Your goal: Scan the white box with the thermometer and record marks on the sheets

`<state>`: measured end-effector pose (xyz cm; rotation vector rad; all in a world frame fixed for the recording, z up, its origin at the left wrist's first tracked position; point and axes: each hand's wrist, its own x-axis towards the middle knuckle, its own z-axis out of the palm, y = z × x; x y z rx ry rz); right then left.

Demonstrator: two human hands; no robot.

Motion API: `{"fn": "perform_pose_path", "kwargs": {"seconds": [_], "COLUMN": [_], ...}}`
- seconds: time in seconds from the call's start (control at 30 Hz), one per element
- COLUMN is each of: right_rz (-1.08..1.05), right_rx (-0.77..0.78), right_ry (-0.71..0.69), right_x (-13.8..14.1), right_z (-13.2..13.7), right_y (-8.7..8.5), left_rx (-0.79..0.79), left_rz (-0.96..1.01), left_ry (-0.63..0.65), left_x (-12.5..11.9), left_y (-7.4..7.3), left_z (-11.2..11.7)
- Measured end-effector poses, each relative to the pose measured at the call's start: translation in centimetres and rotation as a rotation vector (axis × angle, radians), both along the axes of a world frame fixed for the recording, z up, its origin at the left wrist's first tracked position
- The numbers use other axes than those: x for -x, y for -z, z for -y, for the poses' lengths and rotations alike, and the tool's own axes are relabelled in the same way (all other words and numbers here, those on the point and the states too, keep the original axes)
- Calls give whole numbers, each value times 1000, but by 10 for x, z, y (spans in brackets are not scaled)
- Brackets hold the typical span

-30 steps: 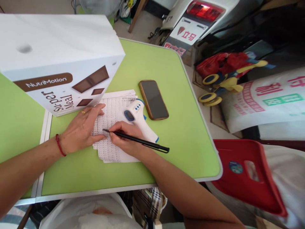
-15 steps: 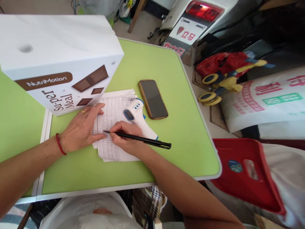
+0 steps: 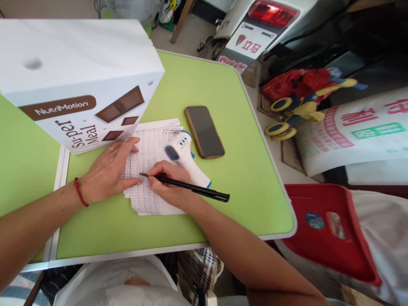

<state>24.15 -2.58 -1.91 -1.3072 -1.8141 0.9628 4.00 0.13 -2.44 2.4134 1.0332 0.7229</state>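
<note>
A stack of paper sheets (image 3: 145, 199) covered in rows of small handwriting lies on the green table (image 3: 242, 199). My left hand (image 3: 110, 172) rests on the left edge of the sheets, thumb and fingers spread apart. In my right hand (image 3: 170, 182) a black pen (image 3: 194, 187) is gripped, its tip at the writing near my left thumb. On the upper right of the paper lies a white and blue infrared thermometer (image 3: 183, 153), partly behind my right hand. Just beyond it is a phone (image 3: 205, 131) with a dark screen and a brown case.
A large white box (image 3: 124, 97) marked NutriMotion stands on the table beyond my left hand. Right of the table are a red plastic stool (image 3: 318, 246), a white printed sack (image 3: 357, 136) and a yellow and blue toy (image 3: 296, 112). A vehicle's rear light (image 3: 274, 13) shows behind.
The pen in my right hand has shifted very slightly. My left hand, the paper, the thermometer and the phone stay in place.
</note>
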Motion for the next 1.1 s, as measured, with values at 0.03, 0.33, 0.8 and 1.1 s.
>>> {"fn": "perform_pose_path", "kwargs": {"seconds": [0.03,0.33,0.8,1.1], "right_rz": [2,-21,-56,-5], "right_rx": [7,-13,20,-49], "right_ry": [-10,54,75,-40], "right_x": [0,2,1,8], "right_z": [0,0,2,8], "right_y": [0,0,-2,3], "left_rx": [3,9,4,-7], "left_rz": [1,4,-11,-11], "left_ry": [-1,4,-8,-6], "left_x": [0,-1,-1,-1], "left_y": [0,-2,-2,-4], "left_z": [0,0,0,0]}}
